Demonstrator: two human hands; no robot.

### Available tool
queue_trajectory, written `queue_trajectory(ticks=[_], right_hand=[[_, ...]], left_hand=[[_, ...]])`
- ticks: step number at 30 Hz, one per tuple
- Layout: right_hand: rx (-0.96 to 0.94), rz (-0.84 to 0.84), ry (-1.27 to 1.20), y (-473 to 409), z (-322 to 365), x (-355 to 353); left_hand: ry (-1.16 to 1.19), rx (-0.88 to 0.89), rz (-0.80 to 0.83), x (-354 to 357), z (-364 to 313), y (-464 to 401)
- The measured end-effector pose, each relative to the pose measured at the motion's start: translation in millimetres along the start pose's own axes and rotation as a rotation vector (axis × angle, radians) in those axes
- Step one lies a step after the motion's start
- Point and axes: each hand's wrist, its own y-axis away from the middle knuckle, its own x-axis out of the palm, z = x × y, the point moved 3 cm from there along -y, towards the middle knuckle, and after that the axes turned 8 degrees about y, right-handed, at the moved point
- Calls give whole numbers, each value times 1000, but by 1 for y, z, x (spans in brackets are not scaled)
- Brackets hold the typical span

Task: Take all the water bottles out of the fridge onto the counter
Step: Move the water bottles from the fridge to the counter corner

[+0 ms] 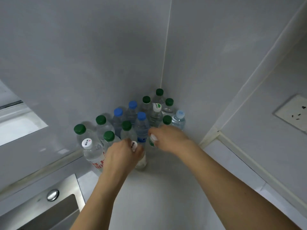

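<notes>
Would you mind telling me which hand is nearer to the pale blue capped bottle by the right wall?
Right. The right hand lies just below-left of the pale blue capped bottle; the left hand is further left.

Pale grey walls [99, 55] meet in a corner; steel sink [54, 208] left, wall socket [294, 112] right.

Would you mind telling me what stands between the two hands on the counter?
In the head view, a blue-capped bottle stands in the gap between the left hand and the right hand; each hand holds a white-capped bottle of its own.
</notes>
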Motion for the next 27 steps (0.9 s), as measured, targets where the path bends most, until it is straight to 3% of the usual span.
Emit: queue_trajectory(ticks=[6, 11, 19, 27], right_hand=[[20, 9, -45, -14, -1, 15], [22, -10, -73, -29, -2, 25], [68, -40, -193, -27, -4, 33], [256, -51, -456, 24, -3, 42]], left_hand=[[-20, 80, 68, 3, -8, -24], [-51, 168, 8, 1, -4, -19], [-55, 178, 51, 8, -3, -25], [-152, 122, 69, -2, -10, -17]])
